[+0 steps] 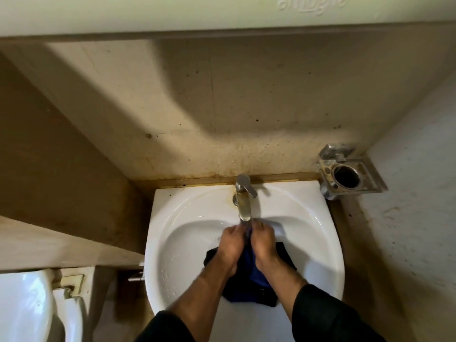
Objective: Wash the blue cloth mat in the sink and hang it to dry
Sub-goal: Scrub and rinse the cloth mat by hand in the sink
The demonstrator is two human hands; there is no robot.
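Note:
The blue cloth mat (pixel 249 272) lies bunched in the white sink (pixel 187 233), dark and wet, draped over the front rim. My left hand (pixel 230 245) and my right hand (pixel 264 243) sit side by side, each gripping a fold of the mat and holding it up right under the spout of the steel tap (pixel 243 201). The fingers of both hands are curled round the cloth. Whether water runs from the spout is hard to tell.
A metal holder with a round ring (pixel 348 174) is fixed on the right wall beside the sink. A white toilet (pixel 32 307) stands at the lower left. A stained beige wall rises behind the tap, with a white cabinet edge above.

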